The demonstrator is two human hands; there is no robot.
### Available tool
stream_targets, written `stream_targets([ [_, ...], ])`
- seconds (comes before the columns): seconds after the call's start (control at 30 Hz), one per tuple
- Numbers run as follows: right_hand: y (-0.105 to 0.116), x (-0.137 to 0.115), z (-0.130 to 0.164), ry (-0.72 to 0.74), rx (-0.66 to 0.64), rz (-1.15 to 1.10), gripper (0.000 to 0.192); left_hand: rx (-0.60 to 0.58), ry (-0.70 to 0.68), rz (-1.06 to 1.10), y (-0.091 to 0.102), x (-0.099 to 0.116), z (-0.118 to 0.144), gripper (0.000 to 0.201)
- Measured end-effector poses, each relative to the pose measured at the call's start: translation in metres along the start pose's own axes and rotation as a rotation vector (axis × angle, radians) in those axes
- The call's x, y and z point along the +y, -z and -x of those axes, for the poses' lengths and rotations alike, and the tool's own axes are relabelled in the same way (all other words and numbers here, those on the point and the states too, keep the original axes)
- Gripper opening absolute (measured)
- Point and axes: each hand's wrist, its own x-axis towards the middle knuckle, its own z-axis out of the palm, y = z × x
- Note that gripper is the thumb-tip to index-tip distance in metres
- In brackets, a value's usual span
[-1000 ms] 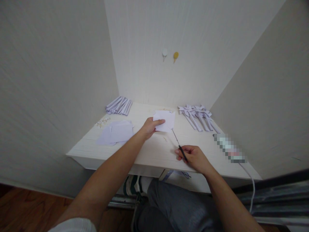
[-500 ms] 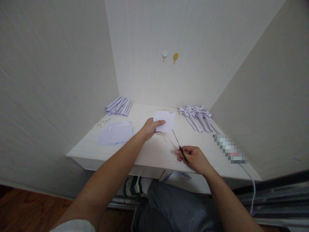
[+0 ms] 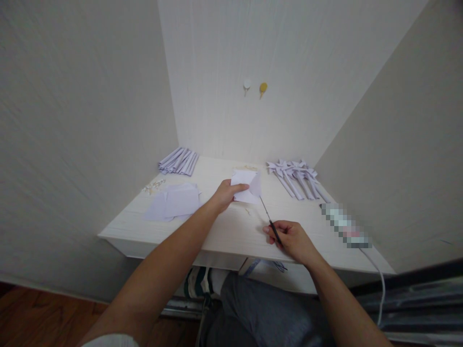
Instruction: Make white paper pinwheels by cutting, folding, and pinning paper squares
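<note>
Above the middle of the white desk [image 3: 224,233], the left hand [image 3: 223,195] has a small white paper sheet [image 3: 251,180] pinched, thumb pressed flat on top, the remaining fingers tucked out of sight underneath. And look at the right hand [image 3: 292,239], fingers curled around the handle of a slim dark-handled tool [image 3: 274,229], its thin metal end pointing up at the sheet's near right corner (whether it touches, I can't tell from this angle). A shaded triangle shows on the sheet's right side. Over on the left, loose paper sheets [image 3: 181,202] lie overlapping, with rolled paper tubes [image 3: 179,161] bunched behind them. Across on the right, paper pinwheels [image 3: 294,176] lie side by side on their sticks, near a pixelated device [image 3: 345,225] trailing a white cable [image 3: 382,289].
</note>
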Motion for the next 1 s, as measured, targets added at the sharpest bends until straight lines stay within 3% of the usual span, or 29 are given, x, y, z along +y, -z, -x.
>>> stream_targets([
  [0.5,-0.0009,0.0011,-0.0017,-0.031,0.006,-0.022,0.045,-0.024,-0.044,-0.022,-0.0001,0.0011,0.0030,0.051],
  [1.0,-0.0023,0.0073,-0.0042,-0.013,0.004,-0.031,0.045,-0.003,-0.069,0.005,-0.0022,-0.0002,0.0023,0.050],
])
